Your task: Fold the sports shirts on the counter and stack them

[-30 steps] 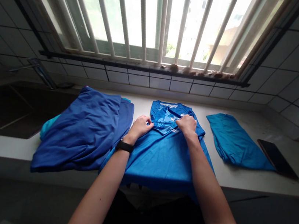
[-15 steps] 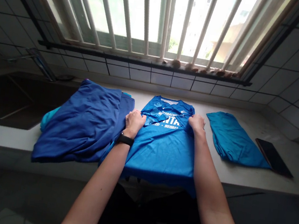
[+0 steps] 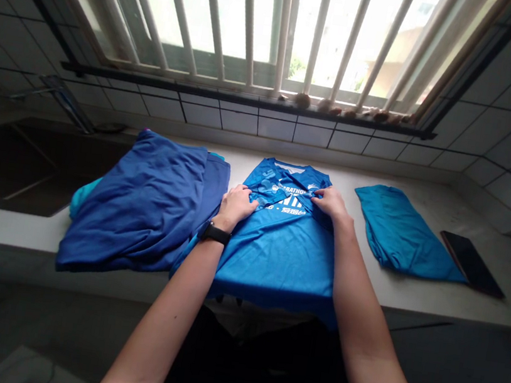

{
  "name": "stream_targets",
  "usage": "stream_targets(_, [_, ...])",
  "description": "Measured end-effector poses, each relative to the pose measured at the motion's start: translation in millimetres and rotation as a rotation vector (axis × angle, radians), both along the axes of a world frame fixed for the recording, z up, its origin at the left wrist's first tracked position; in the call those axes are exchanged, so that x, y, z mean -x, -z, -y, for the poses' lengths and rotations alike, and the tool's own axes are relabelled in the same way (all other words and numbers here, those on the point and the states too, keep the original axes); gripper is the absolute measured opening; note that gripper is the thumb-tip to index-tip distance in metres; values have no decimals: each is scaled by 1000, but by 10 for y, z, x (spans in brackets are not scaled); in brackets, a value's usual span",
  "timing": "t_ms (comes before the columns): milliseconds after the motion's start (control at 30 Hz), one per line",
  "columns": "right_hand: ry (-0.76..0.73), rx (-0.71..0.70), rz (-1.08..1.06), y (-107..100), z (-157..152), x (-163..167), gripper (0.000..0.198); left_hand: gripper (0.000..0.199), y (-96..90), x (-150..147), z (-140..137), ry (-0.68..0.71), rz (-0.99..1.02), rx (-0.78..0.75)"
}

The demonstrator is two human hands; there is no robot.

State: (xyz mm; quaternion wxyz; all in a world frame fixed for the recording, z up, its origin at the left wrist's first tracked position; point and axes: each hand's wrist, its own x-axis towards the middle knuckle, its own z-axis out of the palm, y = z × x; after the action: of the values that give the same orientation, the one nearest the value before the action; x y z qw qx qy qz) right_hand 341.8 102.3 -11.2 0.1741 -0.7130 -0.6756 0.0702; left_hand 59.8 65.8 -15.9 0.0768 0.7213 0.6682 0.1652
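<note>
Pinching the folded-in sleeves of the blue shirt (image 3: 279, 245) lying on the tabletop (image 3: 413, 290), keep your left hand (image 3: 236, 204) and right hand (image 3: 331, 203) level so both folds stay even and flat.

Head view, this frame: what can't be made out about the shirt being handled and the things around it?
- Blue shirt: white print partly covered by folded-in sleeves, left hand and right hand; hem hangs over the counter edge.
- Teal cloth: mostly buried under the dark blue pile.
- Objects on the window ledge: too small, backlit.
- Faucet: dark, blurred.
</note>
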Motion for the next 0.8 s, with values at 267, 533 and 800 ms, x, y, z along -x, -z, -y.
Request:
stream_targets(267, [-19, 35, 73, 9, 66, 205, 39, 44, 45, -142, -5, -91, -79, -57])
stream_targets(533, [-362, -163, 62, 195, 81, 625, 41, 42, 59, -202, 34, -118, -125, -92])
stream_targets(800, [-380, -200, 68, 338, 79, 682, 37, 43, 53, -200, 65, -100, -140, -101])
